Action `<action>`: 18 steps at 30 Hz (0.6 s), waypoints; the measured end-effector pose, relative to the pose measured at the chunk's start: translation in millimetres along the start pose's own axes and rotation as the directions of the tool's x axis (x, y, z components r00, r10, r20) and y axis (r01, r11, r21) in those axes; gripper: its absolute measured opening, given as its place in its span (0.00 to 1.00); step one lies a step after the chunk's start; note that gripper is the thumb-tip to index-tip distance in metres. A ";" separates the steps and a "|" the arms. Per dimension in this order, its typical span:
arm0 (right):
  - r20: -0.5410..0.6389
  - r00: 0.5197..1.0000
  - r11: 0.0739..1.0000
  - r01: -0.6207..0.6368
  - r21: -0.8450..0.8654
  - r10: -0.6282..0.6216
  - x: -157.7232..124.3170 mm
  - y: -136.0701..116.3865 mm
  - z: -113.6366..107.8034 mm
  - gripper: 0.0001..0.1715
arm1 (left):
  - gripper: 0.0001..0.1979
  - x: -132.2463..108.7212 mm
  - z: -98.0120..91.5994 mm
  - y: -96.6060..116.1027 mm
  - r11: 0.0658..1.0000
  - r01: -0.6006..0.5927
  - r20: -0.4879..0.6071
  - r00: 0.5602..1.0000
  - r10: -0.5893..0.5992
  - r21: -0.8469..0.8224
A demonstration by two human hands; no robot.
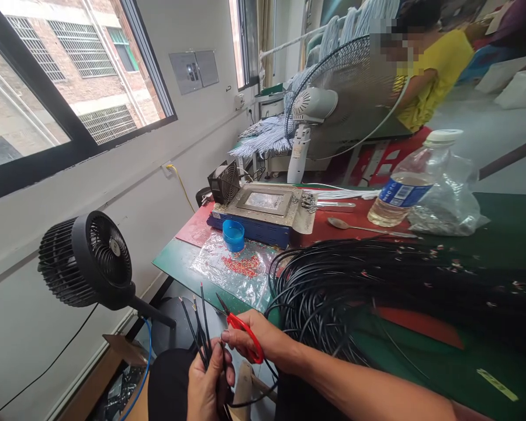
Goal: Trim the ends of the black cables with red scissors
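Note:
Several black cables stand upright in my left hand, which is closed around them; a few ends show bare reddish and copper-coloured tips. My right hand has red-handled scissors looped over it, their dark blades pointing up and left. Its thumb and fingertips meet close to my left thumb, at a cable; exactly what they pinch is hidden. From my hands one cable curves down to the right. A large bundle of black cables lies on the green table just right of my hands.
A blue solder pot with a small fan, a blue cup and red clippings on plastic are ahead. A bottle and spoon lie right. A black fan stands left. A person in yellow sits beyond.

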State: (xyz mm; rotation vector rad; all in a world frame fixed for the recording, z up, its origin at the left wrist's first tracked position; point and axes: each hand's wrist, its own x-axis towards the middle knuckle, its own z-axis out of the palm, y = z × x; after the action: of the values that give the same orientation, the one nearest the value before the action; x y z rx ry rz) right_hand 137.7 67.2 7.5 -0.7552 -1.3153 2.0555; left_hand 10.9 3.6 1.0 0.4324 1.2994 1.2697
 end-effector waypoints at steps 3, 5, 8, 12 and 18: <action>-0.004 1.000 0.998 0.010 -0.065 -0.010 1.5 2.8 -0.6 0.25 | 0.14 -0.4 0.1 1.1 1.000 0.028 0.007 1.000 -0.028 0.011; 0.000 1.000 0.993 0.014 -0.121 -0.014 1.6 2.5 0.0 0.24 | 0.15 -0.4 -0.3 1.7 0.999 0.045 0.011 0.999 -0.046 0.029; -0.025 0.997 0.972 0.069 -0.224 -0.077 -1.0 -0.8 2.8 0.23 | 0.14 1.0 -2.8 1.4 0.999 0.051 0.006 0.999 -0.051 0.018; -0.037 0.886 0.685 0.331 -0.649 -0.463 -5.9 0.6 7.3 0.17 | 0.15 3.0 -6.8 3.1 0.995 0.086 -0.083 0.992 -0.090 -0.046; 0.423 0.580 -0.035 0.561 -0.827 -0.696 -7.5 5.7 16.0 0.15 | 0.12 0.0 -10.4 9.6 0.945 0.226 0.075 0.974 -0.214 -0.237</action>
State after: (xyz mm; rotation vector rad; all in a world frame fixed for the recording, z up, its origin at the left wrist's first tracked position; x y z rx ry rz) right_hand 130.2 50.3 9.0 -0.4506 -2.2080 0.2747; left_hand -2.4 2.8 5.8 0.1371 1.1000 1.2030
